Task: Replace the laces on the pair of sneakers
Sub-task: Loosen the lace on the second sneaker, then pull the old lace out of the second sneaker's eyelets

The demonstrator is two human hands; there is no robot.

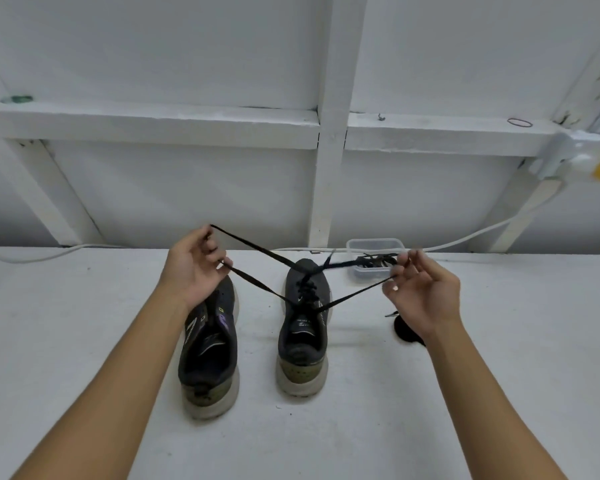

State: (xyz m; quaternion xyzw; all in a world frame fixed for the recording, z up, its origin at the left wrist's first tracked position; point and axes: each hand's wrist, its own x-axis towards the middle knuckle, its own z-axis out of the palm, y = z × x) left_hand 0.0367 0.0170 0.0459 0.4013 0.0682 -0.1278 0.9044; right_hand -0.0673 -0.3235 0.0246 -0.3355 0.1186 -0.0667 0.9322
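Two dark sneakers stand side by side on the white table, toes pointing away from me. The left sneaker (210, 348) has no lace in its eyelets. The right sneaker (303, 327) carries a black lace (257, 282) threaded through its eyelets. My left hand (194, 268) pinches a loop of that lace, raised above the left sneaker's toe. My right hand (421, 296) pinches the other loop, out to the right of the right sneaker. The lace strands cross above the right sneaker's tongue and run taut to both hands.
A clear plastic box (374, 261) holding dark laces sits behind my right hand near the wall. A small black object (406, 329) lies under my right wrist. A white cable (471, 237) runs along the table's back edge to a fitting (575, 164) on the white framed wall.
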